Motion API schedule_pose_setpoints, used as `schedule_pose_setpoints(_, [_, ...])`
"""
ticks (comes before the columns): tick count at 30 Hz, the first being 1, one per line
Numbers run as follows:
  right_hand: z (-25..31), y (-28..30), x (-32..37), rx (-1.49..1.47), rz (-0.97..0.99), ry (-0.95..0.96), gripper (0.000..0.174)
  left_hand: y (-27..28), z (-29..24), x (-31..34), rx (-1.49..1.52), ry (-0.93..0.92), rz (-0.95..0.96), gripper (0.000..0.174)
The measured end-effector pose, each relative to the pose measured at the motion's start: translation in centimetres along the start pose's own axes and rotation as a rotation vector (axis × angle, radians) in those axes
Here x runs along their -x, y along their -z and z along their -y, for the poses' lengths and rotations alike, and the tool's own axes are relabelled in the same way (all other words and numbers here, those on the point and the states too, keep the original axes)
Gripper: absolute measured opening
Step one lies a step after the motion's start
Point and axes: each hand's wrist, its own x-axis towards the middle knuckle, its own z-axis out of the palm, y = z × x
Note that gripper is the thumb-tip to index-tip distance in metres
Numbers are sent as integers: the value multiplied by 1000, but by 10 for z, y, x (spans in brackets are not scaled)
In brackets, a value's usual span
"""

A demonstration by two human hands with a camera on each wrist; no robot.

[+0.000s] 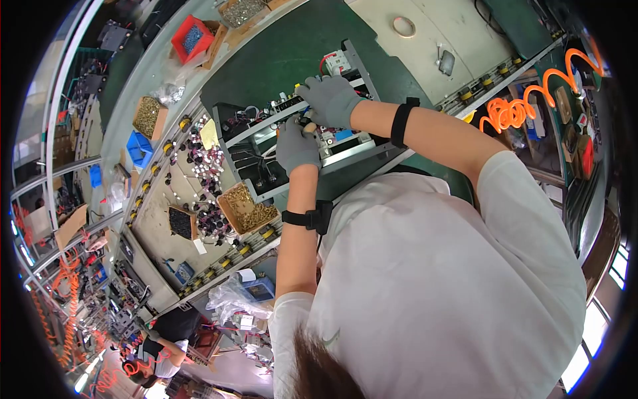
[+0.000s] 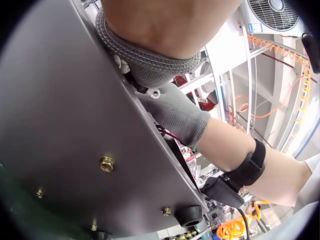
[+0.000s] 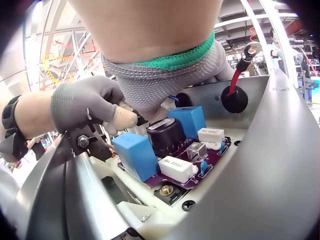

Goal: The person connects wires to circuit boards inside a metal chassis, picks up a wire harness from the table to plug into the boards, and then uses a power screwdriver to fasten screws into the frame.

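An open grey metal chassis point(image 1: 272, 123) full of wires and parts lies tilted on a green mat. My grey-gloved left hand point(image 1: 297, 146) reaches over its near side, fingers bent. In the right wrist view, my left thumb point(image 3: 125, 118) is bare-tipped and meets a small dark part point(image 3: 142, 120), whose kind I cannot tell. My gloved right hand point(image 1: 329, 101) lies over the middle of the chassis, its fingertips hidden. Beneath the right wrist sits a purple circuit board point(image 3: 172, 175) with blue blocks and a black round component point(image 3: 165, 134). A ring terminal point(image 2: 154, 93) shows between the hands.
Left of the chassis are a box of brass-coloured screws point(image 1: 247, 209), a box of black parts point(image 1: 181, 222) and loose connectors point(image 1: 207, 163). A red bin point(image 1: 193, 38) and blue bin point(image 1: 139, 149) stand farther off. A tape roll point(image 1: 404, 26) lies at the back. Orange air hose point(image 1: 508, 113) coils right.
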Motion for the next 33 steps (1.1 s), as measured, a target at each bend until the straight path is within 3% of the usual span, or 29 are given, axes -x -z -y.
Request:
schedule_pose_setpoints(7, [-16,9,1,8,67,97,55,-8,-1,-4,-35,89,-4,25])
schedule_pose_setpoints(11, [-25,7,4,43,90,167,63,6,-4,-13,70,165,1,32])
schedule_pose_setpoints(13, [-26,8,4,51,104,162,64,7,-4,-19,-32,185,51,27])
schedule_pose_setpoints(18, [-27,5,5,40,65,177,66,8,4,-30,-2,67,157,29])
schedule_pose_setpoints(21, [-26,4,3,59,83,170,66,6,-7,-25,105,146,159,34])
schedule_pose_setpoints(23, [-27,3,3,42,92,166,67,-4,-7,-24,403,306,105,51])
schedule_pose_setpoints(25, [-28,2,3,41,82,169,67,-22,-3,-34,347,370,44,53])
schedule_pose_setpoints(27, [-27,4,7,42,78,169,67,-23,-9,-34,834,619,2,52])
schedule_pose_setpoints(28, [-26,5,8,29,80,147,66,-26,-5,-37,836,621,-1,52])
schedule_pose_setpoints(30, [-23,9,10,16,77,136,66,-28,7,-42,765,556,239,58])
schedule_pose_setpoints(31, [-24,10,11,16,97,131,65,-30,13,-41,767,559,226,58])
schedule_pose_setpoints(33, [-26,12,9,14,109,135,65,-27,17,-20,575,314,58,57])
